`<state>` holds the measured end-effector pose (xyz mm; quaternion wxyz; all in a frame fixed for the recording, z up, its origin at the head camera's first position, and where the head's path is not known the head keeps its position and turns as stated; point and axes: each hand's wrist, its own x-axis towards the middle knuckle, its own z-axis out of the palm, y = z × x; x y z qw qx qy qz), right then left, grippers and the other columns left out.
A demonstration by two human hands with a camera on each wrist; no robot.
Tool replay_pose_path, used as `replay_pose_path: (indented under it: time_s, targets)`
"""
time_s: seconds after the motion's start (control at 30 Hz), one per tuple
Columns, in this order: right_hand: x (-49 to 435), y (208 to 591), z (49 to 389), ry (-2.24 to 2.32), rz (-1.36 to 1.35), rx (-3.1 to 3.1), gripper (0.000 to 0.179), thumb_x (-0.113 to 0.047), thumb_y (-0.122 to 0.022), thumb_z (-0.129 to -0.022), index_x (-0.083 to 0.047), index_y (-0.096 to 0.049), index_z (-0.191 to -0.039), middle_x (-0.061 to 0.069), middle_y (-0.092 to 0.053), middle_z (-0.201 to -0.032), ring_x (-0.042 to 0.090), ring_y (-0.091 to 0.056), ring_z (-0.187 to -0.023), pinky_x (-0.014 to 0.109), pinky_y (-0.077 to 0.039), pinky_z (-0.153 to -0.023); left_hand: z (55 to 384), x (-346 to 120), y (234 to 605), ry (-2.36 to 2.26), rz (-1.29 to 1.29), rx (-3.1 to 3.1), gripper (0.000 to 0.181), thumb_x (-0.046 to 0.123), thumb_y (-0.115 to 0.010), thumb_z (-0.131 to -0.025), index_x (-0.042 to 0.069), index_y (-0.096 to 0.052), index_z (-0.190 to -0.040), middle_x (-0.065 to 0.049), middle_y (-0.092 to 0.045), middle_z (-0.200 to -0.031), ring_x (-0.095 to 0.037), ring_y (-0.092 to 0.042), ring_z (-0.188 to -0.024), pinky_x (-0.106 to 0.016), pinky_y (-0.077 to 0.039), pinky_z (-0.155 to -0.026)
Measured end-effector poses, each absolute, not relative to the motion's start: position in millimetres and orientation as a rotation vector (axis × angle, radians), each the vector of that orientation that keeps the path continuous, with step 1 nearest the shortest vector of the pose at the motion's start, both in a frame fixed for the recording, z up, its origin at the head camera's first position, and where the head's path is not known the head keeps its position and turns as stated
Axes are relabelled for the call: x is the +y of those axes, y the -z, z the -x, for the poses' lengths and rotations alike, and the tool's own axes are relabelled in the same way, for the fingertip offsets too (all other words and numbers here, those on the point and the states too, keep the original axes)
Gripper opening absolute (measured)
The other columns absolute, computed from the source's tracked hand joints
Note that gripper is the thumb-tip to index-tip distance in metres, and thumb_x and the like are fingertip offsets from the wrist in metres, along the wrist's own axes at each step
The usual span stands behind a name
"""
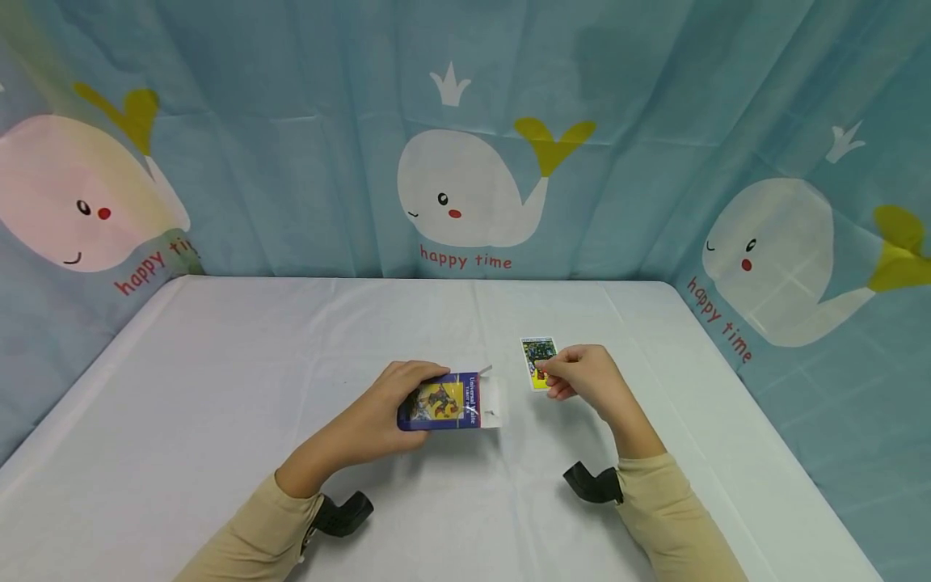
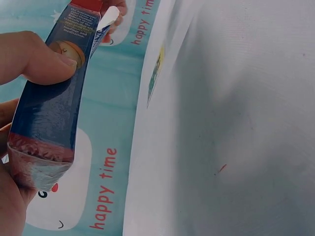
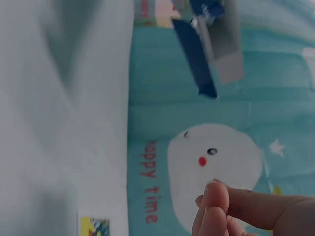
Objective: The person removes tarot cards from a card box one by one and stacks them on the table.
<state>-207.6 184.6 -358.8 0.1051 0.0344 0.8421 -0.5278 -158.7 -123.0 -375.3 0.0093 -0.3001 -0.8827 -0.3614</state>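
My left hand grips a dark blue tarot card box, fingers along its far side and thumb along its near side. The box's end faces right, with its flaps open. In the right wrist view a blue flap hangs from that end and a grey inside shows. A single picture card lies on the table to the box's right. Over it is my right hand, fingers curled and thumb against the index finger. From the right wrist, nothing shows between those fingertips, and the card lies apart below.
A white cloth covers the table. Blue curtains printed with whales stand along its back and sides. Black curved pieces stick out at both wrists beside the beige sleeves.
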Motion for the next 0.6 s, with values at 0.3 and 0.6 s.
replay_pose_path:
  time_s: [0.3,0.6]
  targets:
    - [162.3,349.4,192.3,1.580,0.009,2.464,0.021,-0.016,-0.072,-0.087,0.005,-0.072,-0.088,0.001,-0.065,-0.064,0.011,-0.062,-0.055,0.029,-0.057,-0.062,159.3,-124.0,377.0,1.125,0.925,-2.787,0.075,0.008,-0.077,-0.077,0.017,-0.048,-0.146,-0.002,-0.051,-0.145,-0.022,-0.044,-0.128,-0.042,-0.046,-0.096]
    - [152.2,350.0,184.7,1.620,0.064,2.415,0.022,-0.010,-0.070,-0.088,0.010,-0.072,-0.097,0.004,-0.068,-0.071,0.012,-0.064,-0.059,0.029,-0.058,-0.064,158.6,-122.6,376.4,1.132,0.941,-2.779,0.075,0.007,-0.077,-0.077,0.017,-0.048,-0.145,-0.001,-0.052,-0.144,-0.022,-0.044,-0.128,-0.043,-0.045,-0.097]
